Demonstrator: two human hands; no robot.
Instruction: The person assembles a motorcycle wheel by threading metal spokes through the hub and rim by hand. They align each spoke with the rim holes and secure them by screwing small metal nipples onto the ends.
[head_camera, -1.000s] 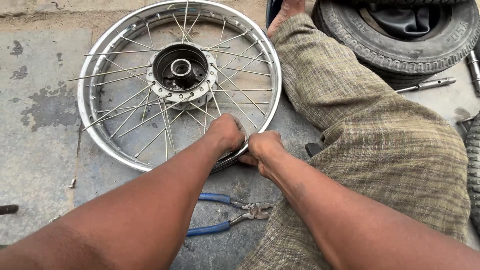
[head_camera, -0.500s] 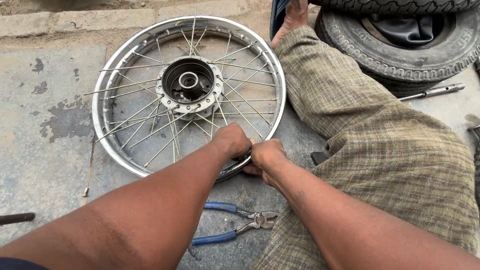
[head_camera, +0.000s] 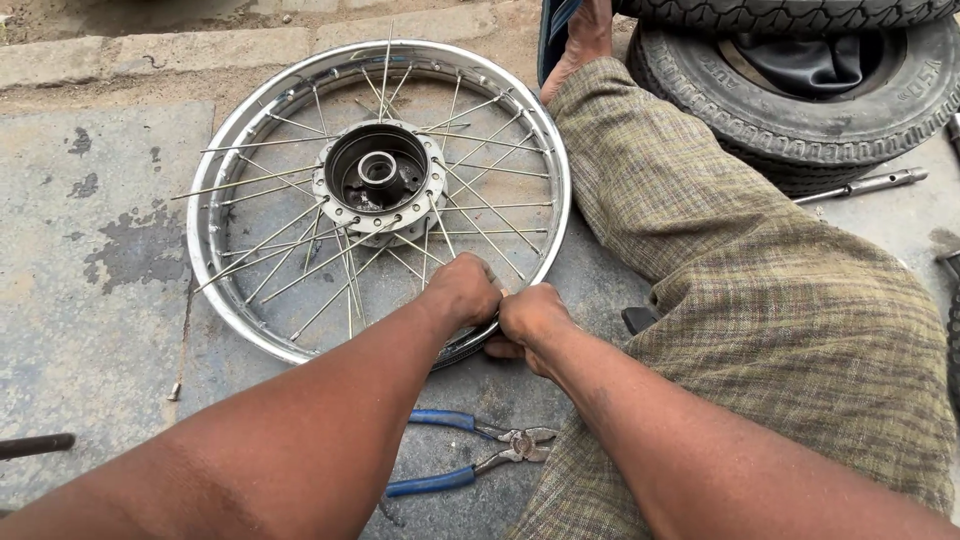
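Note:
A chrome spoked wheel rim (head_camera: 215, 200) lies flat on the concrete, its hub (head_camera: 378, 180) in the middle with several thin spokes fanning out. My left hand (head_camera: 462, 290) is closed at the rim's near edge, fingers curled around a spoke end there. My right hand (head_camera: 530, 320) sits right beside it, knuckles touching, pinching the rim's outer side. What the fingers hold is hidden under the hands.
Blue-handled pliers (head_camera: 470, 455) lie on the ground just below my arms. My leg in checked cloth (head_camera: 760, 300) stretches along the right. Black tyres (head_camera: 800, 100) are stacked at top right, a metal rod (head_camera: 865, 185) beside them. A dark bar end (head_camera: 35, 445) lies at far left.
The view has shifted slightly, so the wheel sits lower and further right in frame. Both hands stay together at the same spot on the rim's near edge.

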